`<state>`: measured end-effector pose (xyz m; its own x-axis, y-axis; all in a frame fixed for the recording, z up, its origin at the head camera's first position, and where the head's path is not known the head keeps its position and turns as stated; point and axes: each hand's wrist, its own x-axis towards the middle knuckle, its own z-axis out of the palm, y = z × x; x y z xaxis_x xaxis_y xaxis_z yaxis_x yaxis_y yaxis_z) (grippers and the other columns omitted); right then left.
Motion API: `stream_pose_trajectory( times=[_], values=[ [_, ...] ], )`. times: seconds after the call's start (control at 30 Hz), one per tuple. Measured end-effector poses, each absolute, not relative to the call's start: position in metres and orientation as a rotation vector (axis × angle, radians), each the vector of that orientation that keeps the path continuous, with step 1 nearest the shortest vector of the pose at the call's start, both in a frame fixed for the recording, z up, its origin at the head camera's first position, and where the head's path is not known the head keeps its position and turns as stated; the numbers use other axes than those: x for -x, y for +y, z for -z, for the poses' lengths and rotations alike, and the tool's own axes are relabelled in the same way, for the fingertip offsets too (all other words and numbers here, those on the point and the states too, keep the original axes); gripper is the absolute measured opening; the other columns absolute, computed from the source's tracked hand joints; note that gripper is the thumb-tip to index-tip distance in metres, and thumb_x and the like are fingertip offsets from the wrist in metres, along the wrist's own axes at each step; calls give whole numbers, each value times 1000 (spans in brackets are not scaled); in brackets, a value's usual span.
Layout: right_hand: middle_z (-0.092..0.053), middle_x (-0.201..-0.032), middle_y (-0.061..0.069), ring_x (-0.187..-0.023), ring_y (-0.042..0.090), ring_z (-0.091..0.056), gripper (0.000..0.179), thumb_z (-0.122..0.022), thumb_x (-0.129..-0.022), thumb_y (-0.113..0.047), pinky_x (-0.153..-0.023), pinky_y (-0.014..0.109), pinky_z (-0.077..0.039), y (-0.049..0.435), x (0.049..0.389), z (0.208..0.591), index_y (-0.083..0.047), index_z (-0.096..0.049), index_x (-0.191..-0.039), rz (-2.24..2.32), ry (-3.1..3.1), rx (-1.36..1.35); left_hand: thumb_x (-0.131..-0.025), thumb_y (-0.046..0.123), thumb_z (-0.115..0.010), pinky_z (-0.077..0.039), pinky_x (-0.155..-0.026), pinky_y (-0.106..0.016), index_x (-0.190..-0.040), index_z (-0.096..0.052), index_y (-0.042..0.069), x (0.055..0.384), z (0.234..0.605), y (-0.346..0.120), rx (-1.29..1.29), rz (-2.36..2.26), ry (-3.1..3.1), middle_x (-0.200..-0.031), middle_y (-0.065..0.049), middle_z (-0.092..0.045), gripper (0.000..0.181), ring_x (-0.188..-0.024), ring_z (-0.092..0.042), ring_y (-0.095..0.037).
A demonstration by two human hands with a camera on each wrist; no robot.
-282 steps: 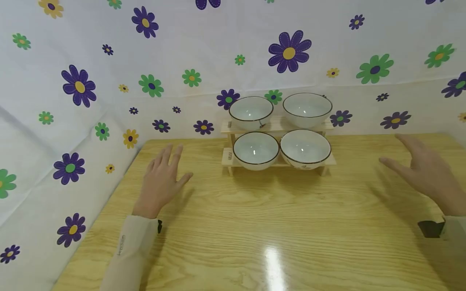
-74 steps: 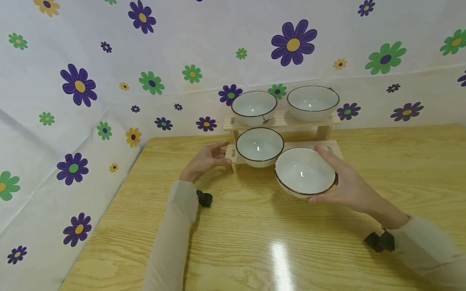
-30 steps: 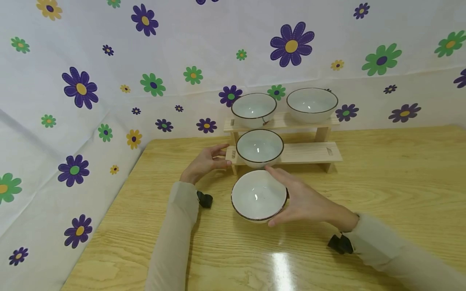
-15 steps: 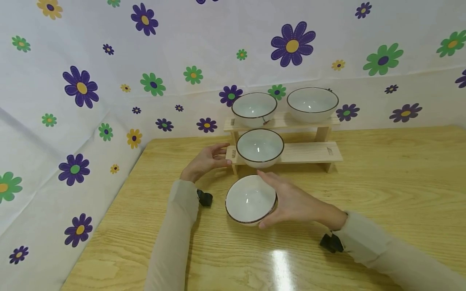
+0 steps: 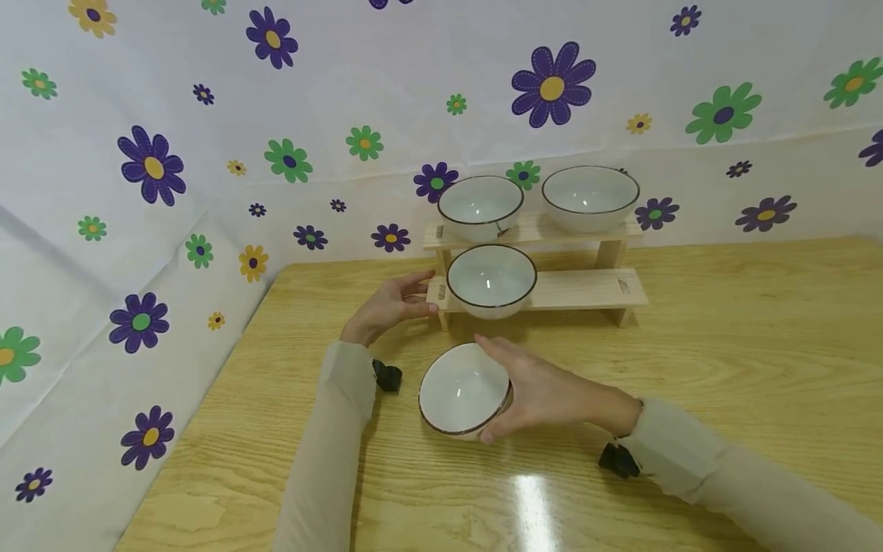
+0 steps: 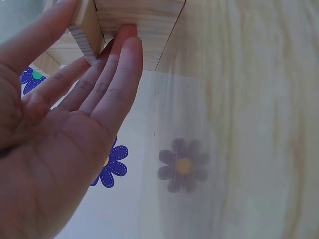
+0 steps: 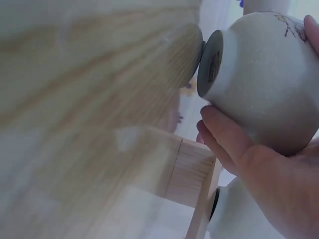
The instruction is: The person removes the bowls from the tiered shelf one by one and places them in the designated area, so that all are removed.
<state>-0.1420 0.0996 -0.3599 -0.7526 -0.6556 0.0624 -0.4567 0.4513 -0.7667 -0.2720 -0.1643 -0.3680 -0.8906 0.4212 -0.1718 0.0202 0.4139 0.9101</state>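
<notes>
My right hand grips a white bowl with a dark rim by its right side, in front of the rack. Seen from the right wrist, the bowl's foot is close over the table, its outer wall is cream with a small drawn pattern, and fingers curve under it. My left hand holds the left end of a two-tier wooden rack, thumb in front and fingers behind; in the left wrist view they straddle the rack's end board. A similar bowl sits on the lower tier's left half.
The upper tier bears two more bowls, one on the left and one on the right. Behind the rack hangs a white flower-print cloth, which also runs along the left side. The table has a glossy wood grain.
The right hand took the bowl from the lower tier's right half, carried it left and toward me, and lowered it. Earlier the left hand moved from the table's left to the rack's end.
</notes>
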Motion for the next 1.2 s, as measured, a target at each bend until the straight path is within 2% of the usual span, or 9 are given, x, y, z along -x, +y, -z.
stream_pose_trajectory(
  times=[0.33, 0.67, 0.77, 0.9, 0.97, 1.07, 1.2],
  values=[
    [-32, -155, 31, -136, 43, -44, 125, -93, -75, -32, -111, 61, -39, 87, 153, 362, 13, -12, -159, 1169, 2342, 969, -93, 17, -76, -37, -116, -55, -161, -38, 14, 271, 370, -166, -358, -1441, 2330, -157, -16, -46, 78, -143, -43, -35],
    [-37, -151, 29, -135, 42, -45, 125, -94, -73, -26, -110, 61, -41, 76, 159, 363, 8, -12, -161, 1111, 2349, 1034, -93, 17, -77, -40, -115, -54, -159, -42, 15, 270, 371, -167, -345, -1441, 2356, -155, -18, -48, 76, -142, -44, -36],
    [-28, -159, 31, -143, 44, -36, 127, -94, -75, -24, -115, 62, -35, 79, 160, 361, 6, -7, -162, 1114, 2331, 1011, -93, 16, -77, -41, -115, -53, -159, -42, 14, 271, 371, -166, -358, -1439, 2360, -154, -18, -48, 75, -142, -44, -36],
    [-7, -169, 27, -154, 44, -14, 127, -91, -80, -21, -120, 62, -23, 90, 160, 357, 0, 1, -164, 1126, 2305, 970, -93, 14, -77, -42, -114, -51, -159, -42, 12, 273, 371, -166, -376, -1458, 2339, -151, -19, -51, 75, -139, -48, -36],
    [-4, -170, 24, -155, 42, -11, 125, -90, -81, -22, -121, 61, -24, 97, 160, 355, -3, 1, -165, 1137, 2308, 960, -93, 12, -76, -44, -113, -51, -159, -41, 11, 274, 372, -166, -381, -1469, 2326, -149, -20, -53, 74, -137, -50, -36],
    [-5, -170, 23, -153, 43, -16, 120, -88, -85, -24, -118, 63, -28, 107, 160, 353, -6, -1, -166, 1157, 2313, 974, -93, 11, -76, -44, -112, -50, -159, -40, 10, 274, 372, -166, -376, -1477, 2317, -147, -20, -55, 74, -136, -52, -36],
    [-11, -167, 28, -143, 48, -37, 113, -84, -89, -22, -110, 60, -43, 117, 159, 352, -6, -3, -166, 1213, 2275, 993, -94, 11, -75, -43, -113, -51, -160, -39, 10, 273, 370, -165, -369, -1479, 2308, -149, -20, -53, 74, -137, -50, -37]
  ],
)
